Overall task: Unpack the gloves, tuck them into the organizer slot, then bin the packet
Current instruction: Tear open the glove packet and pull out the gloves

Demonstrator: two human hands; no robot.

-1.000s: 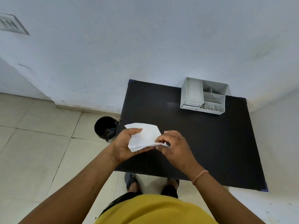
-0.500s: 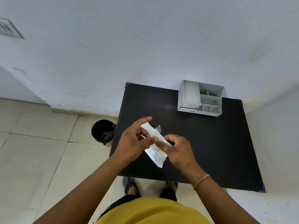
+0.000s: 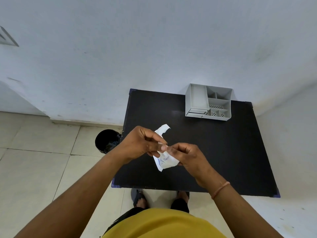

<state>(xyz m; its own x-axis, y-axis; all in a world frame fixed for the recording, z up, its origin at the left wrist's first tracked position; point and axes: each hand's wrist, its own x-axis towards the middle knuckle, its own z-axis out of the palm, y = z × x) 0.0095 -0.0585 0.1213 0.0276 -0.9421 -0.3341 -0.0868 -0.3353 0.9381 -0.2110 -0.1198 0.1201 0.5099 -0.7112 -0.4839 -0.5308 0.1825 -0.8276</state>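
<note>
A white glove packet (image 3: 165, 160) with blue print is held above the black table (image 3: 231, 152), near its front left. My left hand (image 3: 142, 145) pinches the packet's upper part, where a torn strip sticks up. My right hand (image 3: 185, 154) grips the lower right part. The gloves themselves are hidden inside. A grey organizer (image 3: 208, 102) with several slots stands at the table's back edge against the wall. A black bin (image 3: 107, 140) sits on the floor left of the table.
A white wall runs directly behind the table and organizer. Pale floor tiles spread to the left. My feet (image 3: 139, 197) show under the table's front edge.
The packet has turned from flat to upright between my hands, and a strip at its top is now torn open. Both hands have closed in on its middle.
</note>
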